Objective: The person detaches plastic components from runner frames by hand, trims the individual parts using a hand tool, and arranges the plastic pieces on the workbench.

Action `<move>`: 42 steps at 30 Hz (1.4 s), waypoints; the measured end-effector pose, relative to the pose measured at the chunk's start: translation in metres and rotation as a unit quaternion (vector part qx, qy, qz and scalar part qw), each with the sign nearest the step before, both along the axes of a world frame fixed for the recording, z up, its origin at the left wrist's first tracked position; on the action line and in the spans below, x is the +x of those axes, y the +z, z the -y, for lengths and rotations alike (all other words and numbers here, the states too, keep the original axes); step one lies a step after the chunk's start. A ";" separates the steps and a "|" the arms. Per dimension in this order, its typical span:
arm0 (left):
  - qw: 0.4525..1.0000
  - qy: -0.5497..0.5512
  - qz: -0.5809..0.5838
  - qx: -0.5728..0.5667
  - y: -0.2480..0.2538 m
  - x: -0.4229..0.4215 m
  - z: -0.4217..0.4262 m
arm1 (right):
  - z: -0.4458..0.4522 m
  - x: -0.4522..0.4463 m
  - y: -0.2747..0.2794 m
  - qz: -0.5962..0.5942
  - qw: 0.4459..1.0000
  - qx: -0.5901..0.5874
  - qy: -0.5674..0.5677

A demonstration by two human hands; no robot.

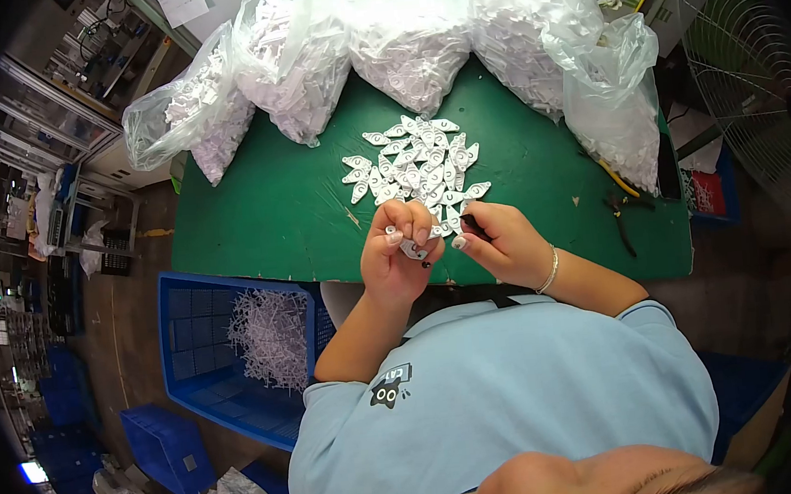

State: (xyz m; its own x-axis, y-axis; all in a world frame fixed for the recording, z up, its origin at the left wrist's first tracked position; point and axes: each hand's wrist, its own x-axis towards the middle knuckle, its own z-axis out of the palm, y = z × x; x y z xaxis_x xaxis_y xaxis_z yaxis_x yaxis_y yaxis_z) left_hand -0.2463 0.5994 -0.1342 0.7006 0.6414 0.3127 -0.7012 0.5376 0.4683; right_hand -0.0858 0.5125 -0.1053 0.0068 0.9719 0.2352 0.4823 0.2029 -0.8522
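My left hand (pixel 397 247) is closed around a few small white plastic pieces (pixel 414 248) near the front edge of the green table. Right beside it, my right hand (pixel 506 242) is closed on a slim black object (pixel 475 228), mostly hidden by the fingers; I cannot tell its kind. Its fingertips are close to the pieces in my left hand. Just beyond both hands lies a loose pile of flat white diamond-shaped plastic parts (pixel 421 165), each with a dark curved mark.
Clear plastic bags (pixel 412 57) full of white parts line the back of the green table (pixel 271 220). Black-handled pliers (pixel 621 225) lie at the right. A blue crate (pixel 182 336) with thin white scraps stands lower left. A fan (pixel 747 66) is at the right.
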 end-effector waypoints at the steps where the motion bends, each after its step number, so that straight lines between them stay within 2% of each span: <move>1: 1.000 -0.001 -0.001 0.001 0.002 0.002 0.003 | 0.000 -0.002 0.002 0.013 1.000 0.001 0.004; 3: 0.999 0.037 0.010 0.006 0.007 0.005 0.011 | 0.001 -0.007 0.003 0.000 1.000 0.003 0.003; 11: 0.997 0.053 0.015 0.058 0.004 0.011 0.020 | 0.007 -0.010 0.002 -0.035 0.999 0.013 0.022; 31: 0.996 0.035 0.016 0.083 0.004 0.012 0.027 | 0.014 -0.006 0.001 0.034 0.997 0.052 0.041; 38: 0.997 0.046 -0.001 0.068 0.003 0.014 0.031 | 0.017 -0.002 -0.001 0.055 0.996 0.062 0.042; 40: 0.997 0.044 -0.008 0.065 0.004 0.012 0.029 | 0.016 0.000 -0.004 0.031 0.995 0.036 0.083; 42: 0.997 0.066 0.010 -0.044 0.008 0.011 0.024 | 0.019 0.003 -0.004 0.034 0.996 0.021 0.078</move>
